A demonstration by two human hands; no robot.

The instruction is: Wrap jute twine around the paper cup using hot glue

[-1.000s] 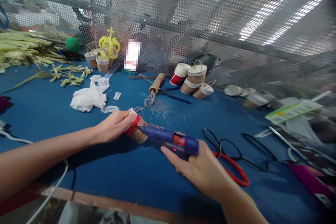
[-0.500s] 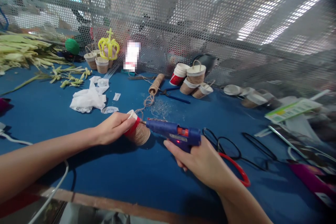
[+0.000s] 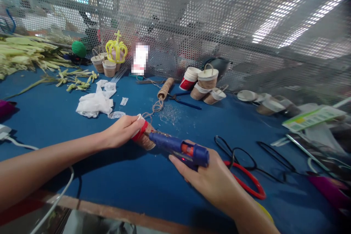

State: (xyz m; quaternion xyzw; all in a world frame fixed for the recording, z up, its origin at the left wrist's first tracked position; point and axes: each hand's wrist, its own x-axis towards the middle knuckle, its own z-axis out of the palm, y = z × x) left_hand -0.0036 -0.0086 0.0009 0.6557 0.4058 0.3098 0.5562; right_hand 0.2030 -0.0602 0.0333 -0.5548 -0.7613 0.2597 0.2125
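My left hand (image 3: 123,130) grips a paper cup (image 3: 146,139) by its white rim, holding it tilted over the table. Twine wraps the cup's lower part, and a red band shows beneath the rim. In my right hand (image 3: 210,175) is a blue glue gun (image 3: 178,148) with a small red light lit. Its nozzle points left at the cup's side, by the border of red band and twine; whether it touches I cannot tell. Loose twine runs from near the cup to a twine roll (image 3: 166,88) farther back.
Pliers (image 3: 186,102) lie right of the roll, before several twine-wrapped cups (image 3: 207,78). White lace scraps (image 3: 95,104) lie at left, near pale husks (image 3: 24,56). Scissors with a red handle (image 3: 249,182) and a black cord (image 3: 241,157) lie at right. A perforated metal screen (image 3: 164,14) stands behind.
The glue gun has tipped and shifted slightly left and down, its nozzle now closer along the cup's side. The left hand keeps its hold on the cup. The whole view has shifted a little.
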